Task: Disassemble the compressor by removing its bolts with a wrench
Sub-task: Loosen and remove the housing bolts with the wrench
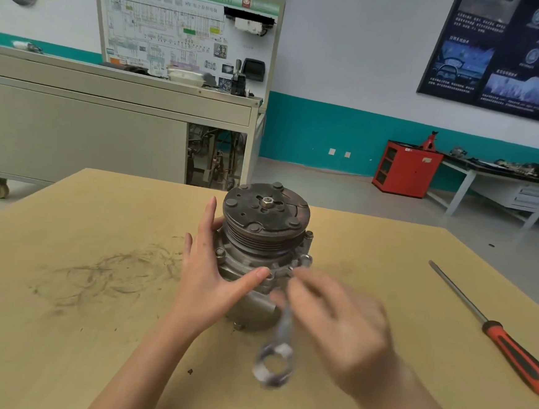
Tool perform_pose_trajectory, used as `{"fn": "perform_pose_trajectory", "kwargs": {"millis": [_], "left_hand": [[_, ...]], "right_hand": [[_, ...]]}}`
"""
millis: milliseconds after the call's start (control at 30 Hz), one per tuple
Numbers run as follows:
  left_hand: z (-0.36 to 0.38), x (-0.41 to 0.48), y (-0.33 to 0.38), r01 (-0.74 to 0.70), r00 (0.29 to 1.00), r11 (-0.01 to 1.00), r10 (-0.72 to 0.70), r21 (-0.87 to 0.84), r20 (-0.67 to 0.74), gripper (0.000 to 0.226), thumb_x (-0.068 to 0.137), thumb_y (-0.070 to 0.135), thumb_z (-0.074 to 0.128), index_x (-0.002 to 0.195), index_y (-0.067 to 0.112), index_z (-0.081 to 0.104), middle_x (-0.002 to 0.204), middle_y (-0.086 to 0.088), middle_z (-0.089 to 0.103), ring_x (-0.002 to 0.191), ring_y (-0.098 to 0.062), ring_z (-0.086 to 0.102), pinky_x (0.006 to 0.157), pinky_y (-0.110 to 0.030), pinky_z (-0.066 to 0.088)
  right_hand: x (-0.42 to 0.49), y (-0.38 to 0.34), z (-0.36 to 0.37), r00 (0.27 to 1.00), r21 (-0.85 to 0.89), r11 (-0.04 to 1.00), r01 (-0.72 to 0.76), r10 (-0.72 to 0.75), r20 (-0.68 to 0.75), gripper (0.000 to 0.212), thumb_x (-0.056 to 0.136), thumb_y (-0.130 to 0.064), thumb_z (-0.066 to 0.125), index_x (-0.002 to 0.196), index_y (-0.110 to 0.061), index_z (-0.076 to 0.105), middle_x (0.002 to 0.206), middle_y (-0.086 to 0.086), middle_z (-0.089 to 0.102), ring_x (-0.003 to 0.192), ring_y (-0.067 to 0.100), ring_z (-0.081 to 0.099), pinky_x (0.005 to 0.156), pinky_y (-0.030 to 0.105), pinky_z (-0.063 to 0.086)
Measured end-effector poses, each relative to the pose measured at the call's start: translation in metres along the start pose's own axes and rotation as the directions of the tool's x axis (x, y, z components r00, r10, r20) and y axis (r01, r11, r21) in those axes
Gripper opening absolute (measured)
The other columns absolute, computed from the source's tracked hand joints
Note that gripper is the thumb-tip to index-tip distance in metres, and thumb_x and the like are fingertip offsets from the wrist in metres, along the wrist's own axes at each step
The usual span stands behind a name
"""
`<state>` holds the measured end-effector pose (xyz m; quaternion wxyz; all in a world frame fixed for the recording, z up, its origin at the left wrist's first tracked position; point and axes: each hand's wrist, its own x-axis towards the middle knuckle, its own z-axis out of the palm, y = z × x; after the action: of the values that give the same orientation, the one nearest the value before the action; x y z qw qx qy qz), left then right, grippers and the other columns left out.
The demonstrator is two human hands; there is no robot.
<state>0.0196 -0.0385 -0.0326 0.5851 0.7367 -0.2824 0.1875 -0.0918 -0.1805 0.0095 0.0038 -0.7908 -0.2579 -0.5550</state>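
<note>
Compressor [264, 233] upright near the middle of the tabletop [91, 319], pulley face up, centre nut on top, bolts spaced round the flange below the pulley. Right-hand flange bolt [305, 259] apparently met by the far end of the wrench [277, 350]; too blurred to tell whether properly seated on the head. Left hand [211, 274] spread flat against the left side of the body, fingers straight, thumb stretched across the front: bracing, not gripping. Right hand [339, 326] smeared by motion blur, seemingly wrapped round the wrench shank, with the ring end hanging free toward the camera; exact finger hold impossible to make out. Main risk, as a judgement: a half-seated wrench slipping off under load, rounding the bolt head and sending knuckles into the flange or the left thumb just beside it. Second risk: tipping or spinning of the tall, narrow body on the smooth wood under a hard pull, with only a flat palm for restraint. Third: a freed bolt dropping and rolling off toward the floor. Further out, dark scuff marks [111, 275] on the left of the surface and a red-handled screwdriver [508, 345] lying well apart to the right, close enough to the edge to be knocked off by a swinging elbow.
</note>
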Motion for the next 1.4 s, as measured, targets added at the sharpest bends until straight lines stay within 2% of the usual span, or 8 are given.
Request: {"fn": "perform_pose_trajectory", "kwargs": {"millis": [233,533,700,767,833,967,1233,1400], "left_hand": [[0.000,0.001,-0.001,0.005,1.000,1.000,-0.005,-0.028,0.006,0.103,0.058,0.071,0.067,0.141,0.055,0.008,0.131,0.028,0.039,0.133,-0.021,0.044,0.114,-0.060,0.022],[0.001,0.002,-0.002,0.025,1.000,0.999,-0.024,-0.033,0.013,0.104,0.058,0.070,0.067,0.140,0.058,0.005,0.130,0.030,0.038,0.133,-0.020,0.043,0.115,-0.059,0.022],[0.001,-0.001,-0.002,0.013,1.000,1.000,-0.013,0.000,0.005,0.098,0.064,0.070,0.063,0.141,0.056,0.004,0.132,0.032,0.034,0.134,-0.020,0.042,0.114,-0.059,0.024],[0.000,-0.001,-0.002,0.024,1.000,1.000,-0.024,-0.001,0.006,0.098,0.064,0.071,0.062,0.137,0.065,-0.003,0.132,0.034,0.031,0.137,-0.018,0.039,0.116,-0.057,0.023],[0.000,-0.001,-0.002,0.031,0.999,0.999,-0.031,-0.013,0.011,0.098,0.063,0.071,0.062,0.134,0.068,-0.006,0.132,0.035,0.031,0.138,-0.017,0.037,0.117,-0.056,0.022],[0.000,0.000,-0.001,0.047,0.999,0.999,-0.046,-0.011,0.014,0.099,0.061,0.071,0.063,0.136,0.062,-0.001,0.129,0.037,0.030,0.139,-0.020,0.037,0.117,-0.056,0.022],[0.000,-0.001,0.000,0.042,0.999,0.999,-0.042,0.018,0.008,0.096,0.061,0.073,0.061,0.134,0.065,-0.001,0.129,0.038,0.027,0.139,-0.021,0.036,0.116,-0.057,0.022],[0.000,0.000,0.001,0.045,0.999,0.999,-0.045,0.015,0.012,0.098,0.061,0.072,0.062,0.137,0.061,0.001,0.128,0.038,0.028,0.139,-0.020,0.036,0.116,-0.057,0.022]], "right_hand": [[0.004,-0.027,0.020,0.999,-0.175,0.984,0.042,-0.046,-0.019,0.037,0.097,-0.008,0.048,0.068,-0.001,0.070,0.060,0.009,0.060,0.047,0.021,0.054,0.041,0.025,0.042],[-0.001,-0.039,0.028,0.996,-0.240,0.967,-0.088,0.084,-0.029,0.016,0.068,-0.010,0.082,0.067,-0.004,0.067,0.058,0.007,0.054,0.046,0.020,0.051,0.039,0.026,0.042],[-0.021,-0.012,0.014,0.964,0.163,0.965,-0.206,0.228,-0.134,0.022,0.087,-0.021,0.067,0.080,-0.002,0.075,0.080,0.010,0.070,0.076,0.015,0.070,0.068,0.020,0.054],[-0.032,0.005,0.003,0.863,0.522,0.763,-0.382,0.497,-0.094,0.013,0.090,-0.024,0.063,0.086,-0.018,0.074,0.090,0.001,0.072,0.082,0.016,0.070,0.074,0.021,0.054],[-0.036,0.024,0.000,0.676,0.796,0.342,-0.499,0.728,0.111,0.012,0.088,-0.021,0.060,0.087,-0.025,0.071,0.093,0.005,0.073,0.075,0.024,0.071,0.068,0.026,0.056],[-0.021,0.078,0.012,0.527,0.794,-0.228,-0.563,0.641,0.558,0.014,0.081,-0.014,0.056,0.079,-0.013,0.070,0.089,0.013,0.070,0.060,0.021,0.064,0.054,0.026,0.052],[0.009,0.126,0.058,0.526,0.614,-0.404,-0.678,0.318,0.789,0.011,0.083,-0.018,0.059,0.082,-0.010,0.066,0.072,0.004,0.062,0.056,0.012,0.055,0.051,0.018,0.044],[0.016,0.113,0.041,0.503,0.737,-0.449,-0.505,0.541,0.674,0.024,0.087,-0.019,0.047,0.074,-0.009,0.065,0.071,0.009,0.069,0.057,0.012,0.064,0.053,0.019,0.052]]}}
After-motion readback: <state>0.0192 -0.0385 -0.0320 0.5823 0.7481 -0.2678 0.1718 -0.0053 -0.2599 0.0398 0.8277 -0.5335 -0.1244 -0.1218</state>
